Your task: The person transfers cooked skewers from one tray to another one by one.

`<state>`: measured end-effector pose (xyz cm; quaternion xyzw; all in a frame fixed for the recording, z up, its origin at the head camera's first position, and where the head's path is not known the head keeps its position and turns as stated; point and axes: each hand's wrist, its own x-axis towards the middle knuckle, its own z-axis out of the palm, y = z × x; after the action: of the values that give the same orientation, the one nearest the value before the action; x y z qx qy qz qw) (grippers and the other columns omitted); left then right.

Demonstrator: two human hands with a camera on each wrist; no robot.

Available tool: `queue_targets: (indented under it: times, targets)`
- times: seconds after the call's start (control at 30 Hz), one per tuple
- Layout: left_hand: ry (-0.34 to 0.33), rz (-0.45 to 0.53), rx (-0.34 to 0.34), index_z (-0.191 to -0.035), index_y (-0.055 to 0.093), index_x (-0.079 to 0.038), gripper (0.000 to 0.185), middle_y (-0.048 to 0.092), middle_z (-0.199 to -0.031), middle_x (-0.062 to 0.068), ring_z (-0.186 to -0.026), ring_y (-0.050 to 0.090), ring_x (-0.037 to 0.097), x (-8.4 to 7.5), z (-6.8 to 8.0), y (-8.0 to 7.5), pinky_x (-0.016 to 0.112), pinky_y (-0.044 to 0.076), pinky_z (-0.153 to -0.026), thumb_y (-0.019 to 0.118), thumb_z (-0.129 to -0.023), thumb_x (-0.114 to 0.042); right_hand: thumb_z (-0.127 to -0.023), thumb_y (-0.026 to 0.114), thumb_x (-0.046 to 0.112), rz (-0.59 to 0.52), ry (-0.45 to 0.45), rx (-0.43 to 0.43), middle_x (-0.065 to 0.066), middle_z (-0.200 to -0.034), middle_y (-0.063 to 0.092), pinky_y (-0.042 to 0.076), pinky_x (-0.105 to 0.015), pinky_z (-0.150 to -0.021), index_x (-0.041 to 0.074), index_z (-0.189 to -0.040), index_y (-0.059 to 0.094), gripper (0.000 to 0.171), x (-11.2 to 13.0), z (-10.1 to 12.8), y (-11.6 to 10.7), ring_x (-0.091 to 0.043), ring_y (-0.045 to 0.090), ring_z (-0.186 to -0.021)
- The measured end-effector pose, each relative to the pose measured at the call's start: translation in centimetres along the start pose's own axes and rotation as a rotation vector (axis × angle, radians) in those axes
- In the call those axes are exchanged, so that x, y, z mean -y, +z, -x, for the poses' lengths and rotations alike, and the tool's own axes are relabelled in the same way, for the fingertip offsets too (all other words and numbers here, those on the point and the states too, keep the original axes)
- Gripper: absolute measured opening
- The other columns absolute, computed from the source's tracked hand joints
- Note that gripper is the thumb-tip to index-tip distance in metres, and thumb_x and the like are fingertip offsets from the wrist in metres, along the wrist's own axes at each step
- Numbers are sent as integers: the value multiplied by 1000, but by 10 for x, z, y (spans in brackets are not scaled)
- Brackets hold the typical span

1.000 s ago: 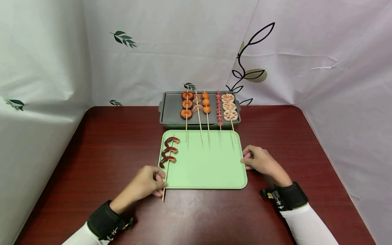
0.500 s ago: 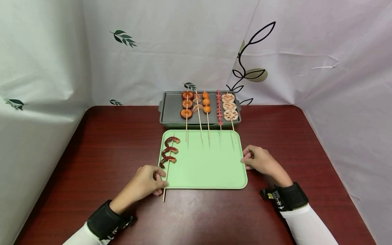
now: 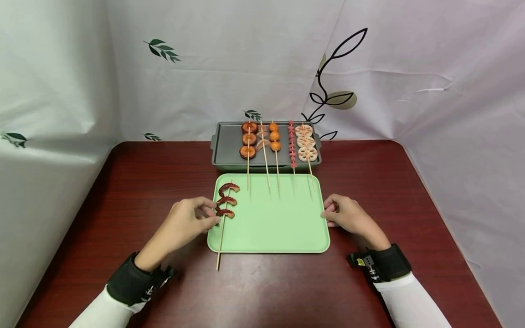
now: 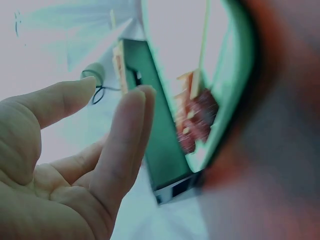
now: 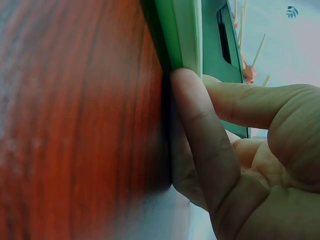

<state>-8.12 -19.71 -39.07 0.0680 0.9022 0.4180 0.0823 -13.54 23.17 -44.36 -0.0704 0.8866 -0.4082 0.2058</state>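
Note:
A skewer of octopus tentacles (image 3: pixel 228 200) lies along the left side of the light green tray (image 3: pixel 275 218), its stick poking past the front rim. My left hand (image 3: pixel 184 223) is by the tray's left rim, close to the lowest tentacle pieces. In the left wrist view its thumb and fingers (image 4: pixel 127 130) stand apart with nothing between them. My right hand (image 3: pixel 348 214) pinches the tray's right rim. From the right wrist, thumb and forefinger (image 5: pixel 205 135) are seen on that green edge, low over the table.
Behind the tray stands a grey grill pan (image 3: pixel 227 143). Across it lie skewers of mushroom slices (image 3: pixel 248 139), pale curved pieces (image 3: pixel 262 136), orange balls (image 3: pixel 275 135), pink pieces (image 3: pixel 292 143) and lotus root slices (image 3: pixel 306 142), their sticks reaching over the tray. A patterned curtain (image 3: pixel 229 59) hangs behind.
My left hand has let go of the tentacle skewer's stick and moved up and slightly left along the tray's side. The skewer stays on the tray. My right hand keeps its hold.

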Motion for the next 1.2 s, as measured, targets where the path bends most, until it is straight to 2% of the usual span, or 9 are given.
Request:
queue_targets:
  times: [0.17,0.3,0.4,0.53,0.63,0.73,0.93,1.1,1.2]
  targets:
    - [58,-36,-48,-112,73,-6,25,75,-90,1,-79,70,13,-12,-17,-8,26,58,-64,79,-91,-19,-98,69,11,-2,8,5,-9,-90,62,61,-26,-66,0,-109,61,18,0,0,0,-17,69,-75]
    - [62,25,-29,-114,73,-11,22,77,-94,3,-86,72,16,-17,-32,-11,28,57,-69,75,-96,-22,-97,69,11,-14,6,5,-10,-90,63,62,-27,-67,0,-109,61,18,-1,-1,0,-17,70,-75]
    - [54,117,2,-119,71,-10,26,78,-102,10,-94,74,24,-19,-44,-10,32,59,-77,73,-98,-24,-97,68,9,-28,6,4,-10,-90,63,63,-27,-67,-1,-108,61,17,-1,-3,1,-17,70,-75]
    - [44,256,44,-126,67,-5,31,75,-112,21,-106,72,38,-19,-58,-7,46,61,-88,69,-101,-22,-97,69,9,-37,15,4,-11,-89,64,63,-27,-67,-1,-108,61,17,0,-3,2,-16,70,-73]
    - [11,388,69,-132,63,2,36,69,-119,29,-111,69,44,-19,-69,-3,54,60,-96,66,-102,-18,-97,69,10,-35,14,6,-11,-90,64,63,-26,-67,-2,-109,61,18,0,-3,2,-15,70,-73]
    - [-54,541,89,-136,59,8,40,61,-130,34,-117,65,47,-17,-81,3,54,58,-101,65,-102,-13,-98,69,10,-40,8,8,-10,-90,63,62,-26,-67,-2,-110,61,20,1,-2,1,-16,70,-74]
    - [-161,697,123,-138,55,10,40,58,-138,33,-117,68,35,-13,-94,14,43,58,-102,62,-103,-7,-98,69,9,-58,3,15,-11,-90,63,63,-27,-68,-4,-112,61,21,1,-2,0,-17,70,-76]
    - [-210,812,143,-138,54,10,37,65,-126,23,-103,73,20,-11,-99,22,35,61,-98,60,-104,-5,-98,69,10,-54,10,16,-11,-92,63,63,-27,-68,-3,-112,60,21,1,-2,0,-17,70,-76]
    - [-223,876,154,-138,53,12,37,65,-120,18,-99,73,17,-10,-102,27,33,61,-96,57,-105,-3,-98,69,10,-51,12,14,-11,-92,63,63,-27,-68,-3,-112,61,21,1,-2,0,-17,70,-76]
